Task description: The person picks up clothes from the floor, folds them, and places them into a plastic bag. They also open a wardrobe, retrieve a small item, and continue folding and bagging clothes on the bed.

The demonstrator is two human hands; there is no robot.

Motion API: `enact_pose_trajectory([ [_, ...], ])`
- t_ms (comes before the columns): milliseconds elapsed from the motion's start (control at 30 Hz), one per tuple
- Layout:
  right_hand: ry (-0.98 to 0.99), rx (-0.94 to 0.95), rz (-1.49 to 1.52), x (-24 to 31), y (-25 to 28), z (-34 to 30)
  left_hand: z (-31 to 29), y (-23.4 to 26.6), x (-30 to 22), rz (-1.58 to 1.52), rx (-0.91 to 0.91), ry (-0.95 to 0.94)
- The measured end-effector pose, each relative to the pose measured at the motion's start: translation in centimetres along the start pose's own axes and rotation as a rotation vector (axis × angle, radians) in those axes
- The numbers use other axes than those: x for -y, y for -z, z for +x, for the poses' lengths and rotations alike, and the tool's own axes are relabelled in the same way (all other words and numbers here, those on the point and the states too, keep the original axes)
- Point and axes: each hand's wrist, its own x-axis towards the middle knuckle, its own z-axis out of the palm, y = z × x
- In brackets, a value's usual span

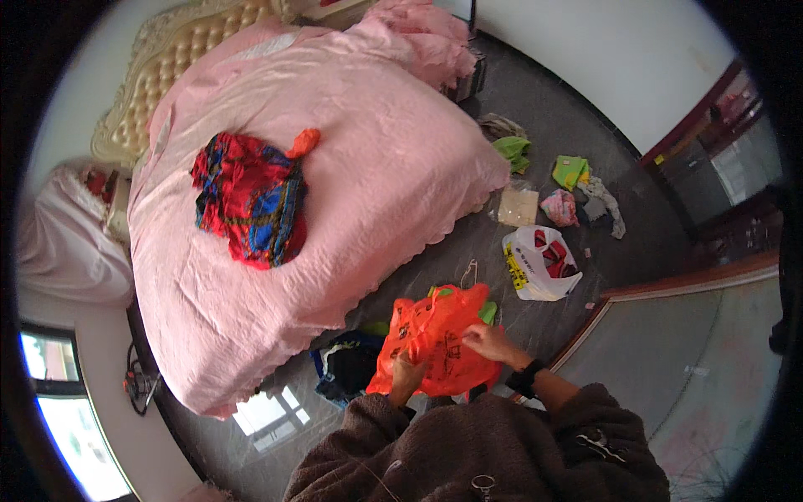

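An orange plastic bag (427, 330) with dark print is spread in front of me, low over the floor. My left hand (407, 374) is closed on its near left part, the fingers wrapped in the crinkled plastic. On the bag's right side, my right hand (489, 341) has its fingers pinched together at the plastic; a dark band circles that wrist. Bits of bright green show behind the bag's far and right edges. Just left of the bag, dark blue clothing (347, 366) lies on the floor. What the bag contains is hidden.
A bed with a pink cover (360, 159) fills the left and far side, bearing a red and blue patterned garment (255, 201). On the floor to the right are a white bag (535, 276) with red items and several scattered clothes (571, 171). A brown-edged panel (669, 335) rises at right.
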Motion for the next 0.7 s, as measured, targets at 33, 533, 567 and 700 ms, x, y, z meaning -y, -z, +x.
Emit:
enact_pose_trajectory([
  [33, 0.036, -0.004, -0.078, 0.0, -0.3, 0.1, 0.6, -0.2, -1.4, 0.068, 0.067, -0.007],
  [533, -0.056, 0.025, -0.283, -7.2, 3.1, -5.1, -0.8, -1.2, -11.9, 0.003, -0.403, -0.39],
  [567, -0.038, 0.012, -0.276, -7.0, 3.0, -4.7, -0.9, -1.4, -12.3, 0.079, -0.358, -0.305],
  [700, 0.063, -0.03, -0.262, -4.9, 2.0, -2.2, -1.8, -3.3, -13.1, 0.211, -0.309, -0.261],
])
